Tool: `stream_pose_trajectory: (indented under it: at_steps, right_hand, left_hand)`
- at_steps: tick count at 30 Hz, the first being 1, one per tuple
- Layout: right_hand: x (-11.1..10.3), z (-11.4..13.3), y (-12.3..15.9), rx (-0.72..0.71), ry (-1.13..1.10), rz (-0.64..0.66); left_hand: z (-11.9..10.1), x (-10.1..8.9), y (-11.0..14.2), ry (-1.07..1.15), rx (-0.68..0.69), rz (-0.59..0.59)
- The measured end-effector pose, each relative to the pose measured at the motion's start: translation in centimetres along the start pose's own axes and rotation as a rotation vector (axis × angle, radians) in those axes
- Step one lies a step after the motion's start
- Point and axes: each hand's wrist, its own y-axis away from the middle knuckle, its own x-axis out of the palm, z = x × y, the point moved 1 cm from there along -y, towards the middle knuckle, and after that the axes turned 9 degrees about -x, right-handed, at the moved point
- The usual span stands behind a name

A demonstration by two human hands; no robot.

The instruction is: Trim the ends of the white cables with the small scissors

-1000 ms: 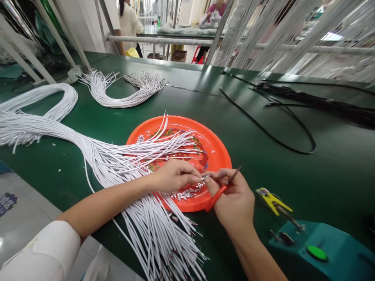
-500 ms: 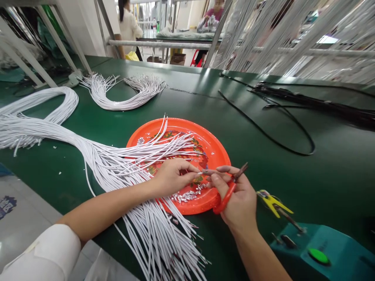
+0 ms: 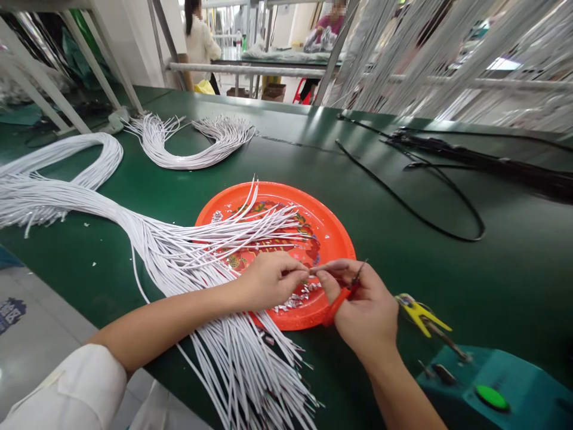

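Note:
Over the red plastic tray point(image 3: 335, 239), my left hand point(image 3: 273, 278) pinches the end of a white cable between thumb and fingers. My right hand point(image 3: 362, 304) has its thumb and forefinger closed at that same cable tip, while small red-handled scissors point(image 3: 338, 304) rest in its palm with the blades pointing up and away. The fingertips of both hands nearly meet, so the tip itself is mostly hidden. A thick bundle of white cables point(image 3: 156, 239) runs from the left, some ends lying across the tray and others fanning out below my left forearm. Silvery foil scraps point(image 3: 293, 301) lie in the tray.
Two more white cable bundles point(image 3: 192, 158) lie at the back left. Black cables point(image 3: 483, 158) stretch across the right. A teal device with a green button point(image 3: 492, 397) and a yellow forked piece point(image 3: 418, 313) sits at lower right. Beyond a metal rack point(image 3: 250, 70) are two people.
My right hand's thumb and forefinger have moved in against the cable tip, and the scissors have turned in its palm. My left hand has shifted slightly down.

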Motion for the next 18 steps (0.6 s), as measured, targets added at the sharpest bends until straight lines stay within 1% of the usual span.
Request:
stream_pose_trajectory:
  at_steps: [2, 4, 6, 7, 9, 11, 15, 18]
  right_hand:
    - [0.1, 0.2, -0.2, 0.032, -0.058, -0.033]
    - [0.2, 0.3, -0.4, 0.086, -0.114, -0.122]
    - [0.1, 0.3, -0.4, 0.151, -0.163, -0.226]
    - [0.2, 0.3, -0.4, 0.182, -0.189, -0.252]
    - [0.3, 0.3, -0.3, 0.227, -0.238, -0.247]
    - [0.5, 0.4, 0.0, 0.248, -0.267, -0.21]
    - [0.9, 0.8, 0.5, 0.218, -0.26, -0.213]
    - [1.2, 0.7, 0.6, 0.18, -0.212, -0.214]
  left_hand:
    - [0.1, 0.0, -0.1, 0.025, -0.053, 0.045]
    - [0.2, 0.0, -0.2, 0.093, -0.128, 0.064]
    - [0.1, 0.0, -0.3, 0.172, -0.188, 0.042]
    - [0.1, -0.1, -0.4, 0.195, -0.196, 0.018]
    - [-0.1, -0.2, -0.4, 0.181, -0.164, -0.045]
    - [-0.2, -0.3, -0.4, 0.12, -0.1, -0.109]
    - [0.0, -0.2, -0.1, 0.003, 0.019, -0.195]
    - [0.2, 0.0, 0.1, -0.061, 0.074, -0.229]
